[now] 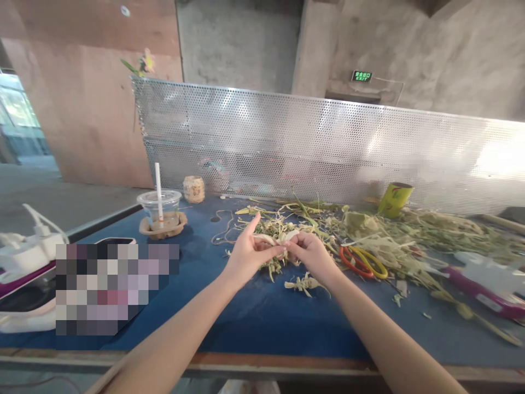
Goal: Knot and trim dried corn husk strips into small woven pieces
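Observation:
My left hand point(246, 253) and my right hand point(310, 253) meet over the blue table point(254, 317), both pinching a pale strip of dried husk point(275, 238) between the fingertips. The left index finger sticks up and away. Under the hands lies a small heap of greenish-yellow husk scraps point(274, 267). A little knotted husk piece point(302, 283) rests on the table just below my right wrist.
Orange and yellow scissors point(363, 261) lie right of my right hand amid a long spread of husks point(410, 235). A glue gun point(479, 279) sits far right. A plastic cup with straw point(161, 210), a small jar point(193, 189), a yellow-green cup point(394, 199) and perforated metal screen point(328, 148) stand behind.

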The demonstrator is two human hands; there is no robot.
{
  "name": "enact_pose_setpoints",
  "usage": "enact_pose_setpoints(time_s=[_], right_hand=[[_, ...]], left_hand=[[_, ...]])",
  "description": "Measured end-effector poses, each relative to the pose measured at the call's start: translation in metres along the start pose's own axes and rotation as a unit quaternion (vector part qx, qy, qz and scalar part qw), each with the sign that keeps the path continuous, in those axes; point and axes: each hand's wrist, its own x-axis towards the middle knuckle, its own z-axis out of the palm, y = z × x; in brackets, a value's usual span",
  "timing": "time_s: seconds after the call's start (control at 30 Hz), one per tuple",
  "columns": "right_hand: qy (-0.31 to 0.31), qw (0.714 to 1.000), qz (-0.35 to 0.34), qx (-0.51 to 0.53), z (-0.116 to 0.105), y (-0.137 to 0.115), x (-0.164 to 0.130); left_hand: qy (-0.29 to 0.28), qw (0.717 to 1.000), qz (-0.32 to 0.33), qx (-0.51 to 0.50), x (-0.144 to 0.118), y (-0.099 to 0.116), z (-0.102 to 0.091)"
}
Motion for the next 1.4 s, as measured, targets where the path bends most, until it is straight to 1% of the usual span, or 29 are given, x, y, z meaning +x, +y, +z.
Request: enact_pose_setpoints(time_s=[0.13, 0.23, 0.33, 0.4, 0.47, 0.53, 0.57, 0.63, 0.67, 0.73, 0.87, 0.97, 1.07, 1.13, 1.27, 1.33, 1.4], right_hand=[[0.026, 0.999, -0.026, -0.012, 0.002, 0.002, -0.001], [0.041, 0.998, -0.053, -0.015, 0.004, 0.003, -0.001], [0.063, 0.994, -0.089, 0.0, 0.006, 0.002, -0.002], [0.082, 0.987, -0.137, -0.022, 0.005, 0.001, -0.004], [0.098, 0.967, -0.221, -0.083, 0.004, -0.001, -0.006], [0.09, 0.934, -0.314, -0.147, 0.002, -0.002, -0.009], [0.075, 0.919, -0.348, -0.171, 0.001, -0.003, -0.01], [0.037, 0.903, -0.374, -0.205, -0.001, -0.003, -0.011], [0.023, 0.903, -0.371, -0.216, -0.001, -0.002, -0.011], [0.015, 0.911, -0.348, -0.221, -0.002, -0.001, -0.009], [0.027, 0.945, -0.27, -0.182, -0.003, 0.001, -0.005], [0.033, 0.959, -0.229, -0.161, -0.004, -0.002, -0.004], [0.048, 0.96, -0.234, -0.148, -0.004, -0.004, -0.006], [0.056, 0.962, -0.232, -0.135, -0.004, -0.004, -0.007], [0.042, 0.976, -0.185, -0.109, -0.005, -0.002, -0.006], [0.025, 0.969, -0.199, -0.142, -0.006, -0.002, -0.006], [0.019, 0.956, -0.23, -0.18, -0.007, -0.004, -0.007]], left_hand=[[0.022, 0.999, -0.013, -0.044, 0.002, -0.005, -0.001], [0.025, 0.997, -0.019, -0.069, 0.003, -0.007, -0.002], [0.023, 0.998, -0.028, -0.056, 0.003, -0.006, -0.002], [0.018, 0.998, -0.033, -0.045, 0.003, -0.005, -0.002], [0.007, 0.998, -0.031, -0.052, 0.004, -0.006, -0.002], [0.005, 0.997, -0.032, -0.071, 0.005, -0.008, -0.003], [0.01, 0.996, -0.036, -0.077, 0.006, -0.009, -0.004], [0.023, 0.996, -0.044, -0.073, 0.007, -0.011, -0.005], [0.028, 0.996, -0.046, -0.064, 0.007, -0.011, -0.005], [0.024, 0.998, -0.043, -0.04, 0.007, -0.011, -0.004], [-0.019, 0.999, -0.011, 0.03, 0.003, -0.009, -0.003], [-0.048, 0.996, -0.001, 0.07, 0.0, -0.008, -0.003], [-0.072, 0.994, -0.002, 0.08, -0.001, -0.007, -0.005], [-0.073, 0.993, 0.002, 0.096, 0.0, -0.007, -0.006], [-0.083, 0.99, 0.015, 0.114, 0.003, -0.01, -0.008], [-0.095, 0.99, 0.013, 0.108, 0.003, -0.011, -0.008], [-0.096, 0.991, 0.005, 0.098, 0.003, -0.011, -0.007]])
